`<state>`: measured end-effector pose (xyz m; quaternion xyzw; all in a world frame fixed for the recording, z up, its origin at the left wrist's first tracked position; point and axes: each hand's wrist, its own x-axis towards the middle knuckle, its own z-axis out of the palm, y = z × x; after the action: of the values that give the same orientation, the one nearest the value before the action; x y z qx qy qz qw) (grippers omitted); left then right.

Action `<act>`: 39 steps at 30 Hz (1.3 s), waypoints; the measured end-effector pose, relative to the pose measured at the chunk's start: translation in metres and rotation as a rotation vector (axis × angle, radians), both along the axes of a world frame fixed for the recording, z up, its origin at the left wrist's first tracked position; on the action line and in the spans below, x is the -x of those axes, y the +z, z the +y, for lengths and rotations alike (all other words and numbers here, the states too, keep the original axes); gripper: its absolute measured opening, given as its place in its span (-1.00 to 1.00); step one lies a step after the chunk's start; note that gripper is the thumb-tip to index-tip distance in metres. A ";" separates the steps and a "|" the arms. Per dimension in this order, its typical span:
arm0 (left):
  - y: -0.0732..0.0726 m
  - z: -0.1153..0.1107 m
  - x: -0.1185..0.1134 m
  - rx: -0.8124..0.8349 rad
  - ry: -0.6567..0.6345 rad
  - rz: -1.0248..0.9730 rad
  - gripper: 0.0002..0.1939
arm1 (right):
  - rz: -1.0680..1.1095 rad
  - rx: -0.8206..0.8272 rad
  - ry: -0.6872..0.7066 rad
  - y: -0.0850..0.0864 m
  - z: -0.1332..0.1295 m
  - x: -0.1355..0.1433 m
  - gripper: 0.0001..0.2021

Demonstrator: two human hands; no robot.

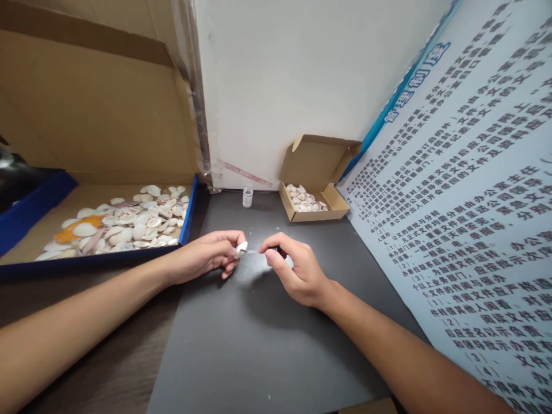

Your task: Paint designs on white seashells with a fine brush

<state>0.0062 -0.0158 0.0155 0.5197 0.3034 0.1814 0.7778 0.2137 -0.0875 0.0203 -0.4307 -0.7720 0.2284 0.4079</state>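
Over the dark table, my left hand [215, 253] is closed, pinching a small white seashell [241, 248] between thumb and fingers. My right hand [297, 267] is closed around the black cap [278, 252] of a thin, clear applicator [253, 251]. The applicator's dark tip touches or nearly touches the shell; I cannot tell which. Most of the cap is hidden by my fingers. Beyond my hands stands a small clear bottle [247, 196] with a white label, upright near the wall.
At the left, a large open blue-edged cardboard box [187, 213] holds many shells [138, 221]. A smaller open cardboard box [317, 217] with shells [304, 198] stands at the back right. A printed poster [466, 230] borders the right side, and a white panel [276, 86] rises behind.
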 end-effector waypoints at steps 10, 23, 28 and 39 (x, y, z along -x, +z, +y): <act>0.001 0.000 -0.001 0.006 -0.003 -0.005 -0.89 | -0.001 0.026 0.015 0.000 0.000 0.000 -0.83; -0.003 0.001 0.001 0.001 -0.018 -0.027 -0.91 | 0.025 0.034 0.002 -0.003 0.000 0.001 -0.84; -0.003 0.001 0.001 -0.004 -0.014 -0.032 -0.90 | 0.045 0.019 -0.057 -0.003 0.002 0.001 -0.85; -0.003 0.001 0.001 -0.019 -0.024 -0.025 -0.91 | 0.051 0.030 -0.040 -0.004 0.002 -0.001 -0.85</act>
<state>0.0053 -0.0146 0.0126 0.5283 0.2855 0.1814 0.7788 0.2144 -0.0853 0.0167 -0.4460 -0.7492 0.2426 0.4254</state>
